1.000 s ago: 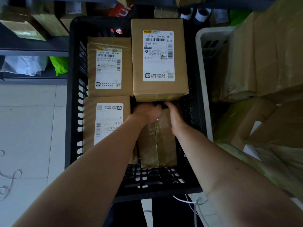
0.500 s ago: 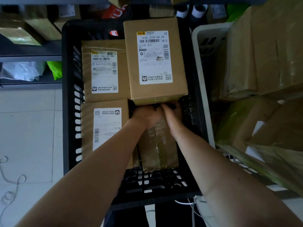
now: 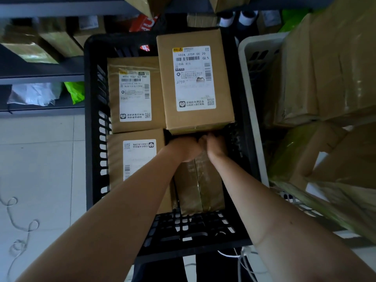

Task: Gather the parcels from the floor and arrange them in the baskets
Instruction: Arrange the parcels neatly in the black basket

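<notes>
Over on the left there's tiled floor (image 3: 36,159) with a loose white string (image 3: 18,226) lying on it, and behind that a low shelf (image 3: 40,78) with a white bag (image 3: 34,94) and a green bag (image 3: 76,91) under it. Next comes the black basket (image 3: 89,139), and that's where the parcels are. Two labelled ones lie flat along its left side, the far-left parcel (image 3: 134,94) and the near-left parcel (image 3: 138,157), touching end to end. A big parcel (image 3: 195,78) sits higher at the far right, label up. Just below its near edge a taped parcel (image 3: 200,186) lies flat in the basket, and both hands are at its far end. The left hand (image 3: 184,148) has its fingers curled down over that end, so a closed grip on the taped parcel. The right hand (image 3: 215,146) is pressed right beside it, but its fingers disappear under the big parcel's edge, so I can't tell its grip. Further right is a white basket (image 3: 250,78), mostly covered by a pile of cardboard boxes (image 3: 325,68).
</notes>
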{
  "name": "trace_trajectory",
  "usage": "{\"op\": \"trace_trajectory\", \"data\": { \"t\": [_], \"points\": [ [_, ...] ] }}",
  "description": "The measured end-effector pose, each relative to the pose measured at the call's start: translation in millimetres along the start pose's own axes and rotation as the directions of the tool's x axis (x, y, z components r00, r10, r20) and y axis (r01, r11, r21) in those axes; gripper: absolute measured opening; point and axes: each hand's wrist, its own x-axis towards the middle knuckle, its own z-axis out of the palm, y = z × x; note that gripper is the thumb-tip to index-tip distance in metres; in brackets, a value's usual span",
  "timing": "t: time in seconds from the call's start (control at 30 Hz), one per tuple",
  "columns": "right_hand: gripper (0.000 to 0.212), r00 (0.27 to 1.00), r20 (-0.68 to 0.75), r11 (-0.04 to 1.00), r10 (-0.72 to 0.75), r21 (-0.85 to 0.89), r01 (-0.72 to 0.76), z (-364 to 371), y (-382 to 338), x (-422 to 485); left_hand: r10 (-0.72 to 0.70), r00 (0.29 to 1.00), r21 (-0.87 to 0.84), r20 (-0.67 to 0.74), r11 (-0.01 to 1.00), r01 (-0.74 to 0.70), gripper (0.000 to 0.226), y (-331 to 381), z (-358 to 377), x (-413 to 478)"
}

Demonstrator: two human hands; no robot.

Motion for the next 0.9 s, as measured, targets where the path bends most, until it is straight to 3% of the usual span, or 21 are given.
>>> {"op": "trace_trajectory", "data": {
  "t": [0.3,0.5,0.6,0.8,0.9],
  "points": [
    [0.046,0.957,-0.17,0.928,-0.234,-0.332,0.168,1.9,9.4,-8.8,-0.023,0.999,-0.005,0.03,1.0,0.023,0.063,-0.9,7.1,11.2],
    [0.031,0.972,-0.103,0.881,-0.213,-0.449,0.146,7.1,4.6,8.3,-0.068,0.997,-0.068,0.041,0.995,0.07,0.062,1.9,8.4,17.0],
    [0.03,0.966,-0.133,0.905,-0.221,-0.397,0.152,10.7,7.8,12.8,-0.137,0.99,-0.172,0.024,0.975,0.139,0.05,2.6,14.4,23.3],
    [0.03,0.938,-0.192,0.917,-0.288,-0.337,0.212,14.7,16.8,13.6,-0.145,0.978,0.097,-0.151,0.982,0.161,0.06,-2.0,29.0,27.5],
    [0.032,0.953,-0.17,0.93,-0.253,-0.315,0.19,12.6,14.8,12.0,-0.18,0.968,0.073,-0.173,0.978,0.195,0.057,2.6,27.8,15.9]
  ]
}}
